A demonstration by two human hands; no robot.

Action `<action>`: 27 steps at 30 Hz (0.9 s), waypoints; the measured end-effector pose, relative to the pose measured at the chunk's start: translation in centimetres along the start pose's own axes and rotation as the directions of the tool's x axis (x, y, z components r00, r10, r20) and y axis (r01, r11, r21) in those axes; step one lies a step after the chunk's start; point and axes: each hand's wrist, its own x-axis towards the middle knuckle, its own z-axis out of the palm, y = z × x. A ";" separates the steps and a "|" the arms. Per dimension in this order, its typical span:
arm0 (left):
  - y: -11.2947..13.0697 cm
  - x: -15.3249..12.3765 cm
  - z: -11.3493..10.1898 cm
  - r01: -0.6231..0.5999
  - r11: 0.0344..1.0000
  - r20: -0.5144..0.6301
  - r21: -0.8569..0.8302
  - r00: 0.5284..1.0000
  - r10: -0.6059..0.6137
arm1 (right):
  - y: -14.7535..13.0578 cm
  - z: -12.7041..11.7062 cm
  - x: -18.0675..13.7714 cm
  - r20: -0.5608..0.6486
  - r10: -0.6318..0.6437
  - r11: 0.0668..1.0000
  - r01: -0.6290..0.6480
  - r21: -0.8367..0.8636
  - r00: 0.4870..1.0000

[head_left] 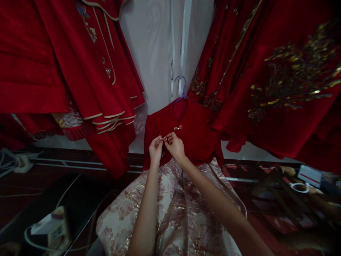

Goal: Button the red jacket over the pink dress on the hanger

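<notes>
A red jacket (198,137) hangs on a purple hanger (183,90) in front of me. My left hand (155,149) pinches one side of a small flower-shaped beaded clasp (165,139) on the jacket's front. From the other side, the fingers of my right hand (175,145) close on the same clasp. Whether its two halves are joined is too small to tell. Another clasp (177,127) sits higher on the chest, stretched across the front. Below the jacket spreads a pale floral brocade skirt (176,213), partly behind my forearms.
Red garments with pale trim (106,96) hang at the left. Sequinned red garments (287,89) hang close on the right. A power strip (57,229) with cables lies at lower left; a white roll of tape (299,187) is among clutter at right.
</notes>
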 end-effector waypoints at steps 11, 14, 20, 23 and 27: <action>1.6 -0.6 0.2 -0.031 0.997 0.020 0.067 0.999 0.030 | -0.3 0.0 -0.6 -0.069 -0.036 0.999 0.036 -0.006 0.997; 1.8 -0.5 0.1 -0.036 0.995 0.016 0.091 0.999 0.034 | -0.3 0.1 -0.9 -0.032 -0.066 0.994 0.069 0.080 0.997; 1.4 -0.4 -0.2 -0.015 0.997 0.012 0.070 1.000 0.014 | 0.4 0.1 -0.4 -0.046 0.011 0.969 0.000 0.248 0.999; 1.5 -0.4 -0.2 -0.012 0.998 0.011 0.057 1.000 0.011 | 0.6 0.1 -0.1 -0.070 0.031 0.969 -0.013 0.245 0.997; 1.5 -0.5 -0.1 -0.029 0.997 0.010 0.065 1.000 0.028 | 0.2 -0.1 -0.2 -0.092 0.009 0.981 0.009 0.191 0.996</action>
